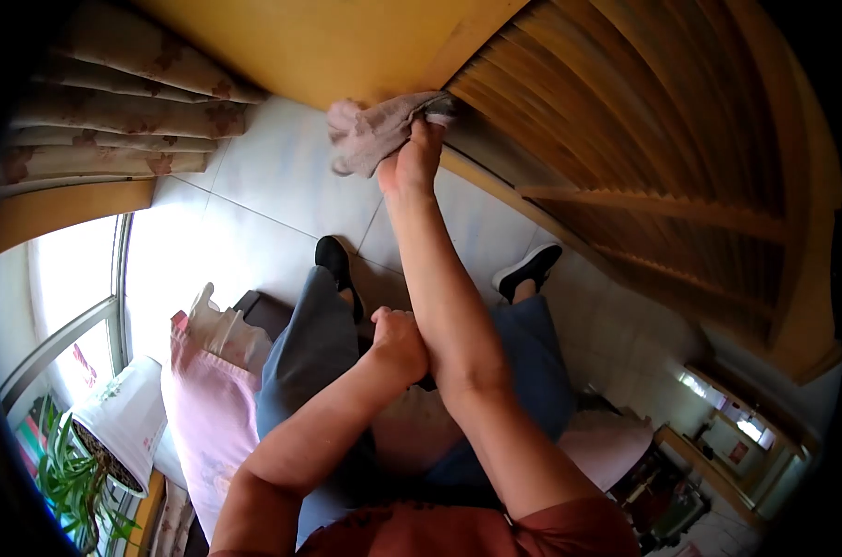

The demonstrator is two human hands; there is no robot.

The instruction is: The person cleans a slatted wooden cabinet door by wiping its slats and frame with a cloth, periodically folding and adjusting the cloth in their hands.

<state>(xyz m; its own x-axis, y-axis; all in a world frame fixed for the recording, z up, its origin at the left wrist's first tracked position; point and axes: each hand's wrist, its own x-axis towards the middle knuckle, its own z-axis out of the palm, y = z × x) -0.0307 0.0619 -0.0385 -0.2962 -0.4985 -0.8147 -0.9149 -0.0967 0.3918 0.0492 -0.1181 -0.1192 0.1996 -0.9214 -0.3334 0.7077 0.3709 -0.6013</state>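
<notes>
My right hand [412, 165] is closed on a crumpled pinkish-grey cloth [372, 135], at the end of my outstretched arm. The cloth is at the lower edge of a yellow wooden panel [346, 46], beside a slatted wooden door [644, 121]; whether it presses on the wood I cannot tell. Nearer my body, my left hand [398, 343] is curled into a loose fist beside my right forearm and above my lap. Nothing shows in it, though its palm side is hidden.
White floor tiles [263, 190] lie below, with my dark shoes [333, 263] on them. Flowered curtains [133, 116] hang at the left. A potted plant [72, 473] and a pink cloth [207, 399] are at the lower left. Shelving [718, 464] stands at the lower right.
</notes>
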